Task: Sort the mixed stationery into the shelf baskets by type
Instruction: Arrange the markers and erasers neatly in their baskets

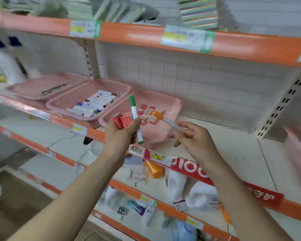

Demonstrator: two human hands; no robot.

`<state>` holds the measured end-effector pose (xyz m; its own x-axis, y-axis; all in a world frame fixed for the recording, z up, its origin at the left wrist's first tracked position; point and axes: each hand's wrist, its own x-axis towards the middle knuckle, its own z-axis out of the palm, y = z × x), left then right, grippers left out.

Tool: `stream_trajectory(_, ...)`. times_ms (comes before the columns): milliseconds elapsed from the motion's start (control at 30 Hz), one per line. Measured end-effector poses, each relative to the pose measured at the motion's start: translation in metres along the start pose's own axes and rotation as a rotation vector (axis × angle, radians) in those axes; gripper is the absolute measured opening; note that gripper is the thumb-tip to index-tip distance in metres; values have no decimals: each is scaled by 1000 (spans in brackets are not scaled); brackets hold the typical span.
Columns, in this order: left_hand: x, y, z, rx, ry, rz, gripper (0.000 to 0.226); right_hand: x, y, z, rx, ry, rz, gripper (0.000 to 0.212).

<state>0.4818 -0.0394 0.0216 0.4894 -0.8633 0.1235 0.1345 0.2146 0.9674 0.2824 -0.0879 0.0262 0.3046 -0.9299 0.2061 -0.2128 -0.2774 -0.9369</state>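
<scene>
Sorting mid-way: left hand (122,133) grips a green-capped marker (135,117) plus small red boxes (122,120), right hand (191,136) pinches an orange-capped marker (165,120) near the red-box basket (163,100), so both markers likely go next into the marker basket (71,98) further left.

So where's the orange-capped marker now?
Head view, right of centre: the right hand pinches the orange-capped marker, cap before the pink basket of red boxes, beside the green-capped marker.

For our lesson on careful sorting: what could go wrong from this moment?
The left hand grips red boxes and a green-capped marker together; releasing one might drop the other into the wrong basket.
The right hand holds an orange-capped marker pointing toward the box basket, not the marker basket.
</scene>
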Motion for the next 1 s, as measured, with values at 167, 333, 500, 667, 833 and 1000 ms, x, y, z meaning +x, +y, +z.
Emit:
stream_trajectory(167, 26, 10, -82, 51, 37, 4, 25, 23, -14, 75, -53, 25, 5, 6)
stream_trajectory(333, 46, 9, -125, 97, 58, 0, 23, 45, -20, 124, -115, 18, -97, 26)
stream_trajectory(500, 71, 10, -148, 143, 138, -18, 25, 71, -19, 149, -118, -41, -128, 25)
stream_trajectory(667, 96, 23, -165, 189, 181, -38, 23, 106, -23, 170, -128, -61, -130, 10)
stream_trajectory(833, 124, 34, -187, 218, 164, -34, 23, 137, -28, 197, -106, -99, -136, 11)
stream_trajectory(1000, 158, 30, -218, 197, 141, -44, 20, 163, -26, 226, -182, -120, -122, 16)
